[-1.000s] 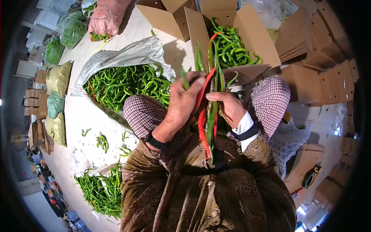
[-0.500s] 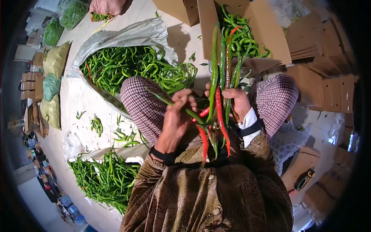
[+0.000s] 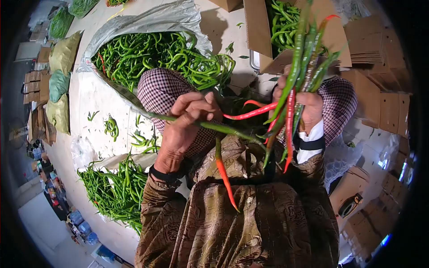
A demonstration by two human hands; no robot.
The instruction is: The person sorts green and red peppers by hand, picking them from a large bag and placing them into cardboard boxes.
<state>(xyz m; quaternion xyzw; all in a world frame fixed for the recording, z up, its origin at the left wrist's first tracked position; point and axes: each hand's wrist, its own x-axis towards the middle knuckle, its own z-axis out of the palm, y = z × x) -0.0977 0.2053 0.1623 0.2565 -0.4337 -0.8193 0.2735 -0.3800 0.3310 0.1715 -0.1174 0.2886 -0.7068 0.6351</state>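
Observation:
My right hand (image 3: 309, 107) is closed around an upright bunch of long chili peppers (image 3: 297, 62), mostly green, with a few red ones (image 3: 290, 123) whose tips hang below the grip. Curled fingers of my left hand (image 3: 181, 129) hold a long green chili pepper (image 3: 223, 129) that points across toward the bunch. Just under that pepper, an orange-red chili pepper (image 3: 226, 181) slants down in front of the brown patterned clothing. Another red chili pepper (image 3: 252, 111) juts from the bunch toward my left hand.
An opened grey-white sack (image 3: 152, 18) full of green peppers lies ahead left. Ahead right stands a cardboard box (image 3: 258, 27) holding peppers. More green peppers (image 3: 123, 198) are heaped at lower left; loose ones (image 3: 111, 127) lie on the floor. Flattened cartons (image 3: 364, 47) are stacked at right.
My hands have moved apart: the right one shifted right with the bunch, the left one left with the green pepper. The orange-red pepper now hangs clear of the bunch.

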